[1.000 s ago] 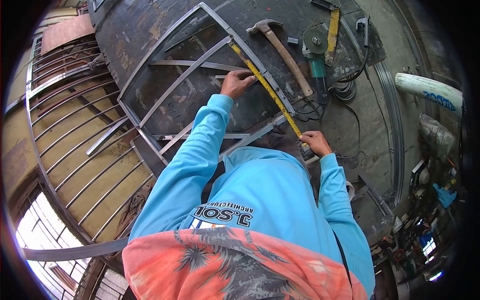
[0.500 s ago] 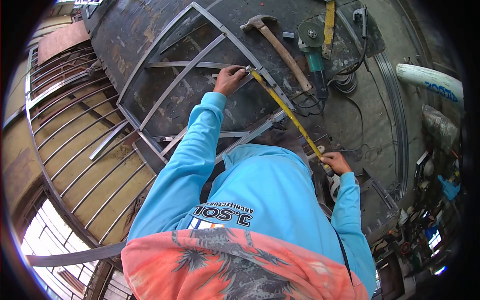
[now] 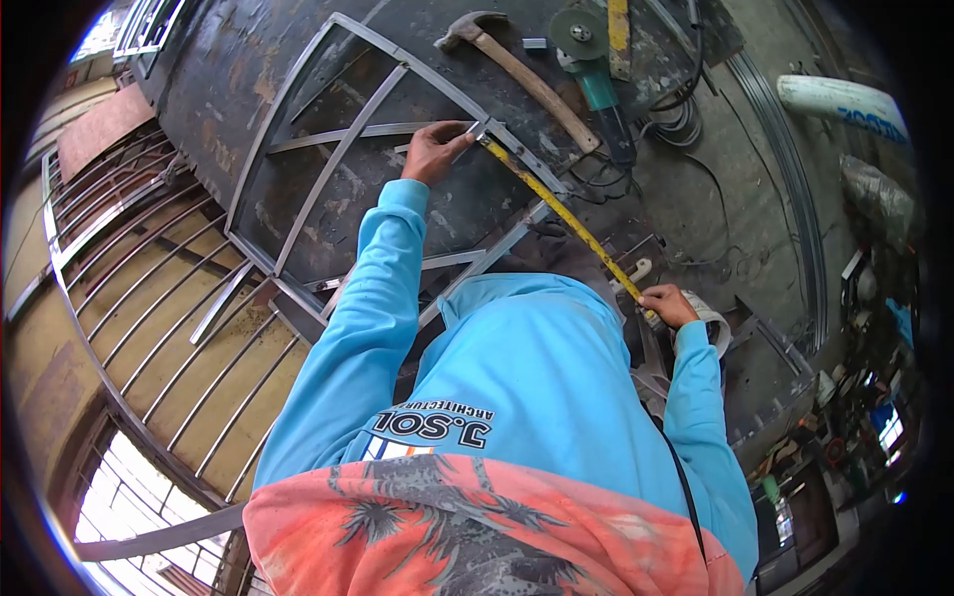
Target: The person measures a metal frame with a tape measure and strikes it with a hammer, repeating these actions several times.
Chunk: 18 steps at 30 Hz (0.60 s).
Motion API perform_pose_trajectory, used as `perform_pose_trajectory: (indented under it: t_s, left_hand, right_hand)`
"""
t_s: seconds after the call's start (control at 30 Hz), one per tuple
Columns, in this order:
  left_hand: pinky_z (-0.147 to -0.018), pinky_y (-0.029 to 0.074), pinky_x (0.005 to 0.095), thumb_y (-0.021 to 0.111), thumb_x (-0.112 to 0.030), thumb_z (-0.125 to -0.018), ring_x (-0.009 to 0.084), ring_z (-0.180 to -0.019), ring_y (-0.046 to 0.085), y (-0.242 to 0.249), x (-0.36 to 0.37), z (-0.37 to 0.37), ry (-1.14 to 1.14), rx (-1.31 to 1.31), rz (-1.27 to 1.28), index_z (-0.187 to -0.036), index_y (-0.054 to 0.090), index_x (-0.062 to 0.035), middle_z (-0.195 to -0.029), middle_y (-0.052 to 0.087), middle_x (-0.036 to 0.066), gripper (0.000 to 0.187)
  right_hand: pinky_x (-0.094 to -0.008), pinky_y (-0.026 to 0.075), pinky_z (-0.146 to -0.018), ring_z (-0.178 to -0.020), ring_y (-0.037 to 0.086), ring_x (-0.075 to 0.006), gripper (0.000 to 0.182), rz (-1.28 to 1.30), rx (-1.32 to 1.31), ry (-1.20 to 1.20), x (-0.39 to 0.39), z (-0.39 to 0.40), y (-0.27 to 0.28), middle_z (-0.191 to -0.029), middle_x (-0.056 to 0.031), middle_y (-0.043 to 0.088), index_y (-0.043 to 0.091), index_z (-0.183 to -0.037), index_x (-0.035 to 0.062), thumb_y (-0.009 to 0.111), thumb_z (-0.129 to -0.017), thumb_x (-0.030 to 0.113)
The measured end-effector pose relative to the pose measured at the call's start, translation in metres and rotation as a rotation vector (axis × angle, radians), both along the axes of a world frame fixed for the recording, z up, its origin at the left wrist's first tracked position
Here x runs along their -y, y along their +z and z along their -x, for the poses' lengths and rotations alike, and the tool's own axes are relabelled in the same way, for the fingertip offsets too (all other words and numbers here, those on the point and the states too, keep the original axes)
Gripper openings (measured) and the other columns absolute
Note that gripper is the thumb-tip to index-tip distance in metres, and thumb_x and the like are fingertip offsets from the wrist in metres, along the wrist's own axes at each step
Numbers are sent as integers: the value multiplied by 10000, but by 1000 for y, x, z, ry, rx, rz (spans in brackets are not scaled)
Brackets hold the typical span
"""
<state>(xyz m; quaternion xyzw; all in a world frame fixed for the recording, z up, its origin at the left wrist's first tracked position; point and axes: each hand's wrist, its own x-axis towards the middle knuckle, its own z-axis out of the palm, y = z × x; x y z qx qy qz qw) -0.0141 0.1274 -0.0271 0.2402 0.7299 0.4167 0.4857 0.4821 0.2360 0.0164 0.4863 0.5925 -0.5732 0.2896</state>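
A yellow tape measure (image 3: 556, 204) stretches slantwise between my two hands, drawn out along one side of a curved metal frame (image 3: 383, 45). My left hand (image 3: 437, 151) pinches the hooked end of the tape against the frame's bar, fingers closed. Lower and to the right, my right hand (image 3: 669, 305) is closed around the tape at its other end, near the case, which is mostly hidden by the fingers. The frame lies on a dark metal worktable (image 3: 229, 65), with inner bars crossing it.
Beyond the tape lie a claw hammer (image 3: 537, 84) and an angle grinder (image 3: 596, 84) with its cord. A short metal piece (image 3: 535, 44) sits between them. Long metal bars (image 3: 795, 189) run along the right. A barred grille (image 3: 149, 258) stands at left, a white roll (image 3: 840, 102) far right.
My view has shifted, so the table and tools appear further left and higher. Both hands keep hold of the tape, which stays stretched along the frame.
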Motion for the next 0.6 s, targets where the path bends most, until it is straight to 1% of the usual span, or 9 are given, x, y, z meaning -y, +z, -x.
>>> perform_pose_trajectory:
  t_s: [0.03, 0.2, 0.27, 0.4, 0.5, 0.6]
  left_hand:
    - [-922, 461, 349, 736, -222, -818, 244, -1006, 616, 0, -1, -1, 10, -11, 8, -1130, 654, -9, -1098, 666, 128, 387]
    - [-926, 464, 360, 743, -237, -812, 255, -1015, 617, 8, -4, -5, 30, -32, 56, -1140, 655, -24, -1110, 664, 131, 401]
    - [-930, 462, 364, 745, -246, -810, 260, -1018, 617, 6, -4, -3, 14, -42, 53, -1143, 655, -28, -1115, 662, 132, 408]
    - [-946, 458, 373, 752, -268, -802, 272, -1032, 617, 13, -6, -4, 7, -70, 91, -1147, 654, -31, -1125, 659, 138, 431]
    - [-957, 454, 370, 754, -275, -800, 275, -1051, 614, 9, -6, -3, -2, -67, 94, -1151, 653, -34, -1126, 658, 138, 438]
    - [-963, 453, 382, 752, -285, -801, 284, -1070, 606, 8, -7, -1, -13, -59, 113, -1162, 651, -50, -1139, 652, 143, 442]
  right_hand:
    - [-329, 475, -735, -798, 619, -198, 287, -18, -7, 11, 1, 0, 0, -857, -137, 689, 683, -936, -45, 686, -806, 211]
    - [-330, 474, -744, -803, 621, -199, 282, -21, 18, 3, 6, -2, -4, -863, -134, 692, 685, -942, -42, 681, -815, 211]
    - [-335, 486, -743, -805, 642, -207, 301, 3, 31, -20, 7, 0, -2, -884, -141, 700, 698, -966, -12, 687, -805, 242]
    - [-336, 487, -747, -807, 642, -210, 309, 5, 32, -26, 8, 2, 2, -889, -143, 699, 698, -972, -10, 692, -801, 246]
    - [-335, 486, -757, -816, 644, -216, 312, 0, 68, -32, 8, 9, 9, -899, -144, 698, 700, -976, -7, 695, -799, 250]
    - [-340, 483, -783, -864, 651, -242, 326, 19, 89, -27, 8, 8, 6, -931, -154, 697, 701, -989, 2, 700, -795, 264]
